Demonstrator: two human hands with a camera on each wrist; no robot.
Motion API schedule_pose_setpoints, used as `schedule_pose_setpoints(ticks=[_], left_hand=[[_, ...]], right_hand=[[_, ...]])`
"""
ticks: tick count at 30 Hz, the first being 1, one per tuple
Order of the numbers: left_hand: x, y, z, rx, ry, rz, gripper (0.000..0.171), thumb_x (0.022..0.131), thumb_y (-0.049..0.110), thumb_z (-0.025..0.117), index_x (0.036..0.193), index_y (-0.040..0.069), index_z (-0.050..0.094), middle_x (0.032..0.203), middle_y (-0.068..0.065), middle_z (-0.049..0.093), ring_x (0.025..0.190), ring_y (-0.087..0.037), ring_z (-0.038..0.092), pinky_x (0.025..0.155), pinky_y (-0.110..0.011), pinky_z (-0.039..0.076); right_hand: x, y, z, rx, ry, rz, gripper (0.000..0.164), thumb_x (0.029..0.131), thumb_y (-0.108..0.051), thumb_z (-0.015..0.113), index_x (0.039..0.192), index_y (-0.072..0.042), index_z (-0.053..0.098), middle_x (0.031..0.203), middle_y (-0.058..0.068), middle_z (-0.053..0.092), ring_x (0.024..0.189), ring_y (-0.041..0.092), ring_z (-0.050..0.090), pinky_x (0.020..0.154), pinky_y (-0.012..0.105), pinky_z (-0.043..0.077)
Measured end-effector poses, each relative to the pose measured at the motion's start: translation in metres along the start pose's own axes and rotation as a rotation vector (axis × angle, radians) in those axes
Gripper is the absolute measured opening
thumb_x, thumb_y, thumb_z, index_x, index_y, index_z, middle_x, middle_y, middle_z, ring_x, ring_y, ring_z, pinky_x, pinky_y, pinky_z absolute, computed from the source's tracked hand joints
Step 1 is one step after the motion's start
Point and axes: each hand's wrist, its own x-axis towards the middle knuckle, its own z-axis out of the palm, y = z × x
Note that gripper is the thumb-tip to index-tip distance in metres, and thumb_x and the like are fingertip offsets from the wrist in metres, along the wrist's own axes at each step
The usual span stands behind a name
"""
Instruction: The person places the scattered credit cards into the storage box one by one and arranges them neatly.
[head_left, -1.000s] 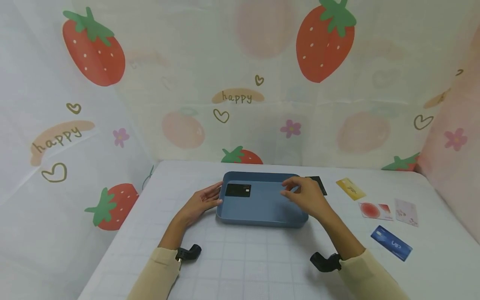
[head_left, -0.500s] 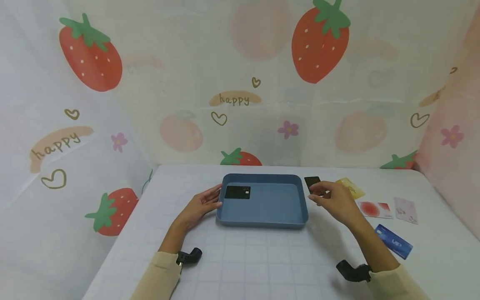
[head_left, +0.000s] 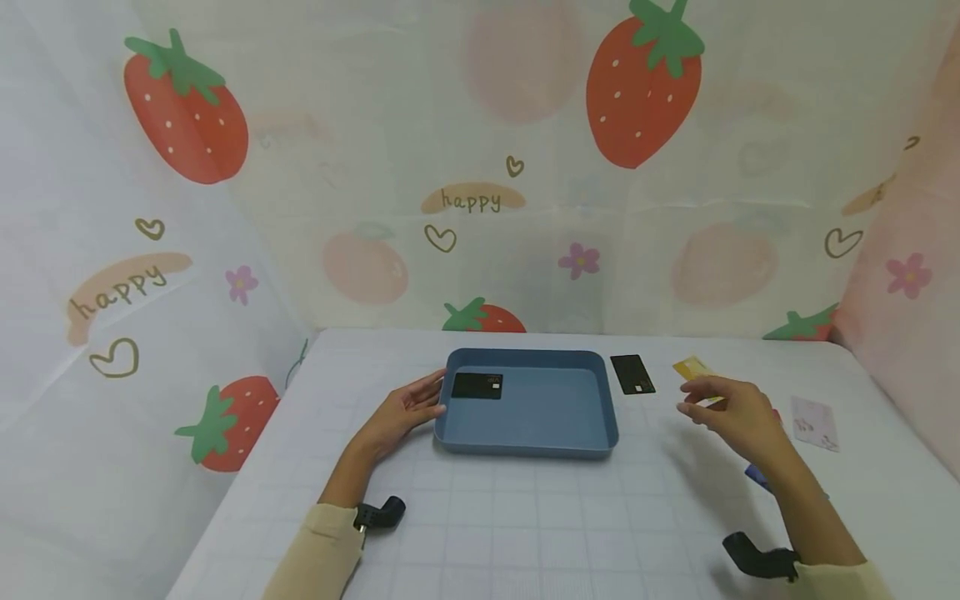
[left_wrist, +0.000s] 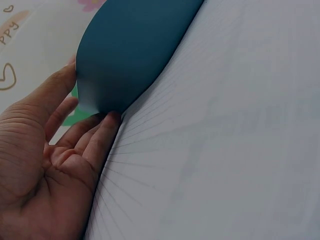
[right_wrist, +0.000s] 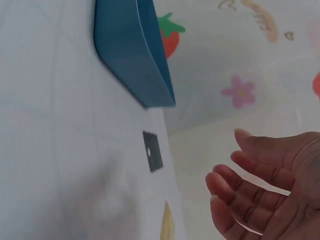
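Observation:
A blue tray (head_left: 547,425) stands on the table, with a black bank card (head_left: 468,386) lying in its upper left part. My left hand (head_left: 397,421) rests against the tray's left side, fingers and thumb touching its wall, as the left wrist view also shows. Over the table to the right of the tray hovers my right hand (head_left: 738,421), its fingers loosely bent and nothing between them. It overlaps a yellow card (head_left: 690,366) in the head view. Another black card (head_left: 632,375) lies between that hand and the tray.
A pale pink card (head_left: 814,423) lies at the far right. A blue card (head_left: 758,477) is partly covered by my right forearm, and a red-and-white card is mostly hidden behind that hand. Strawberry-print cloth (head_left: 637,292) closes off the table's back and sides.
My right hand has moved rightward and away from over the tray, past the second black card, and is now near the yellow card. My left hand has stayed at the tray.

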Motion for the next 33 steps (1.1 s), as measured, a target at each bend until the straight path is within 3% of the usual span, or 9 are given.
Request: schedule_pose_setpoints(ticks=[10, 18, 23, 33], left_hand=[[-0.001, 0.001, 0.000, -0.011, -0.020, 0.017, 0.070, 0.097, 0.003, 0.068, 0.158, 0.007, 0.034, 0.162, -0.016, 0.033, 0.148, -0.031, 0.034, 0.108, -0.025, 0.042], [0.000, 0.002, 0.000, -0.002, -0.003, 0.020, 0.070, 0.097, 0.003, 0.068, 0.158, 0.007, 0.035, 0.161, -0.016, 0.034, 0.147, -0.030, 0.036, 0.108, -0.025, 0.043], [0.000, 0.001, 0.001, 0.001, 0.002, 0.008, 0.070, 0.096, 0.004, 0.069, 0.158, 0.008, 0.036, 0.161, -0.016, 0.034, 0.147, -0.030, 0.036, 0.109, -0.026, 0.042], [-0.001, -0.003, 0.002, -0.014, -0.005, 0.009, 0.070, 0.096, 0.003, 0.069, 0.158, 0.008, 0.036, 0.162, -0.015, 0.034, 0.147, -0.028, 0.035, 0.109, -0.025, 0.042]], right_hand=[[-0.019, 0.040, -0.023, -0.049, -0.028, 0.039, 0.047, 0.092, -0.032, 0.077, 0.122, 0.003, 0.069, 0.104, 0.016, 0.073, 0.093, 0.032, 0.069, 0.065, 0.028, 0.053], [-0.027, 0.065, -0.040, -0.042, -0.086, 0.068, 0.049, 0.092, -0.029, 0.077, 0.120, 0.010, 0.067, 0.109, 0.022, 0.071, 0.091, 0.033, 0.070, 0.065, 0.025, 0.056], [-0.031, 0.082, -0.047, -0.064, -0.110, 0.098, 0.046, 0.091, -0.026, 0.078, 0.116, 0.011, 0.068, 0.101, 0.018, 0.073, 0.089, 0.033, 0.071, 0.064, 0.026, 0.055], [-0.034, 0.101, -0.057, -0.057, -0.195, 0.266, 0.064, 0.086, -0.038, 0.082, 0.116, 0.015, 0.061, 0.097, 0.015, 0.066, 0.084, 0.023, 0.064, 0.065, 0.030, 0.055]])
